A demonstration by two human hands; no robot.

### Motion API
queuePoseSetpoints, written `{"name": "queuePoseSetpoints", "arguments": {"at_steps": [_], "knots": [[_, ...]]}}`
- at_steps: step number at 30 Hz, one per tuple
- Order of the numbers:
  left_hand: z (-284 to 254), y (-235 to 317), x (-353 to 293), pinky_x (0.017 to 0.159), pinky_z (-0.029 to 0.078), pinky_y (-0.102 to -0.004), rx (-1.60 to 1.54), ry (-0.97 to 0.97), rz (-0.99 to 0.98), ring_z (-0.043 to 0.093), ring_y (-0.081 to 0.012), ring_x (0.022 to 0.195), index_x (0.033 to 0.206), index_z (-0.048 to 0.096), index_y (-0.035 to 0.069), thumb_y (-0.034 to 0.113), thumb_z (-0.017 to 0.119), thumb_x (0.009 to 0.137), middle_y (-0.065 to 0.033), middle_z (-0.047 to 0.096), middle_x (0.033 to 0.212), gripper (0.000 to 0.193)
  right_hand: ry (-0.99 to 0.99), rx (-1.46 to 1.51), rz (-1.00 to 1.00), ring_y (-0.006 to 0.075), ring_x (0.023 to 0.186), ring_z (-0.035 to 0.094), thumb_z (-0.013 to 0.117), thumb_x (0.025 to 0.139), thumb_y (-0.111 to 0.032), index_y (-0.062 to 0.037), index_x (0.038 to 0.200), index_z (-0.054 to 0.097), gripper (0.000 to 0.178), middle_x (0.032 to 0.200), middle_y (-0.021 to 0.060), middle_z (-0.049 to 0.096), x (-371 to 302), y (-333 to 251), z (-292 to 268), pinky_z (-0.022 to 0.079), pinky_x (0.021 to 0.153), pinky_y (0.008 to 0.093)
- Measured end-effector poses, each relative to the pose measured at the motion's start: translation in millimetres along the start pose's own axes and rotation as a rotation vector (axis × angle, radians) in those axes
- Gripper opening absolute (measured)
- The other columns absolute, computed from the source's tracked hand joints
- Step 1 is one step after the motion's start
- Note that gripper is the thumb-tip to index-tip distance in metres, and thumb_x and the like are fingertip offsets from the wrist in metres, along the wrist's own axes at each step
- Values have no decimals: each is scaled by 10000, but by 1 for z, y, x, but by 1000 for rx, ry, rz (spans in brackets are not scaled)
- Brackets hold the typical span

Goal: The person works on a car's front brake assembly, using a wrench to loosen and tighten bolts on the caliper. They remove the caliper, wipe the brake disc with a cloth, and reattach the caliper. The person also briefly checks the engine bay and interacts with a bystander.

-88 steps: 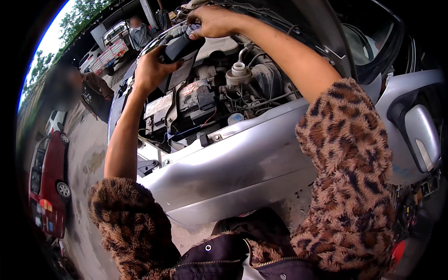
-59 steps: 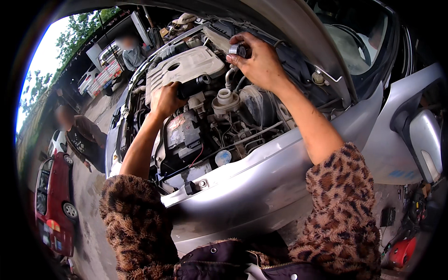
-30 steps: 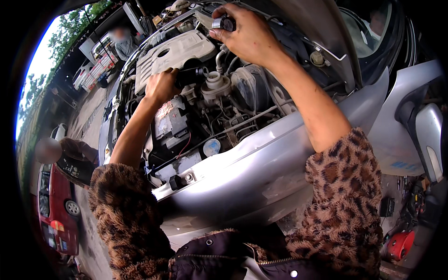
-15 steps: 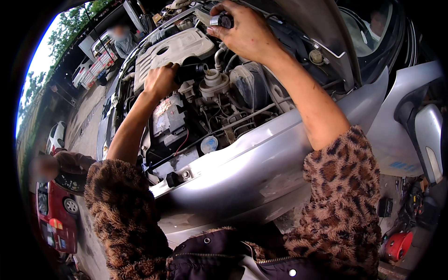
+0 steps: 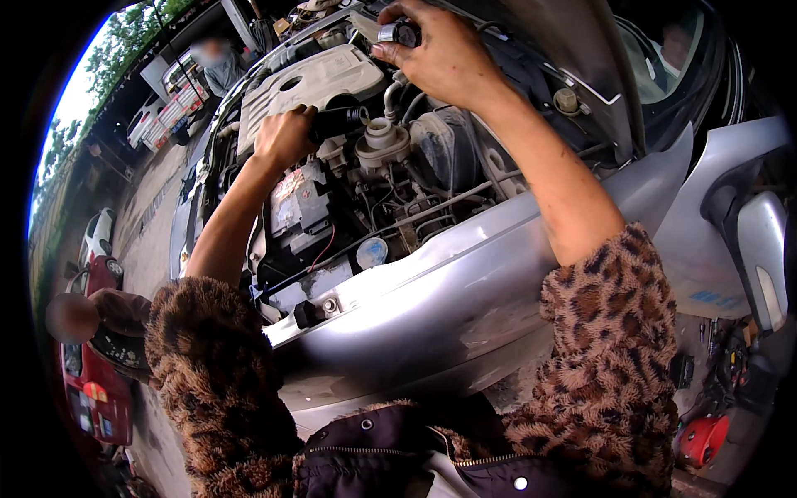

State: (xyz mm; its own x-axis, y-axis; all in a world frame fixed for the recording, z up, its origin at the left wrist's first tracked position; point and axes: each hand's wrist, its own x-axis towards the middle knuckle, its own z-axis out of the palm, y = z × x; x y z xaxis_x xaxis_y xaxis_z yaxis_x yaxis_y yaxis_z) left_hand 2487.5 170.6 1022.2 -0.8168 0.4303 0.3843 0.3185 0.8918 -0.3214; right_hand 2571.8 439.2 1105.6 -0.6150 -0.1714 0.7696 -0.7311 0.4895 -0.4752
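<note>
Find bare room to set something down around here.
The pale engine cover, beyond the left hand and dark bottle, has bare surface. So does the silver fender between the sleeves, though it curves. Lines crowd the space beside the battery, near the reservoir.

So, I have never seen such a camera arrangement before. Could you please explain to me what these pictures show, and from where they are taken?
Of course. There is no machine arm here: you see a person's own two bare hands, with spotted furry sleeves. Every picture comes from one wide camera on that person's head, looking down, so straight edges bend near the rim.

Below the hands is the open engine bay of a silver car. It contains a pale engine cover and a light-coloured reservoir.

The left hand holds a dark bottle, tilted, its mouth near the reservoir's opening. The right hand holds a small dark cap with a silvery rim, higher up.
</note>
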Motion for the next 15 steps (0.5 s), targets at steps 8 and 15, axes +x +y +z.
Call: {"name": "queuePoseSetpoints", "arguments": {"at_steps": [8,15], "knots": [[-3,2,1,730,538,-448,6,12,16,658,-361,867,1061,604,78,279,735,713,-138,653,1004,422,9,-12,-46,320,941,637,733,808,-123,-21,1063,591,310,974,191,651,2,4,1,491,821,400],[-6,4,0,720,552,-440,21,1,10,665,-339,867,1053,608,74,213,724,709,-137,647,1011,389,3,-22,-48,334,957,635,735,806,-124,-17,1065,592,315,996,199,652,2,3,2,491,833,400]]}}
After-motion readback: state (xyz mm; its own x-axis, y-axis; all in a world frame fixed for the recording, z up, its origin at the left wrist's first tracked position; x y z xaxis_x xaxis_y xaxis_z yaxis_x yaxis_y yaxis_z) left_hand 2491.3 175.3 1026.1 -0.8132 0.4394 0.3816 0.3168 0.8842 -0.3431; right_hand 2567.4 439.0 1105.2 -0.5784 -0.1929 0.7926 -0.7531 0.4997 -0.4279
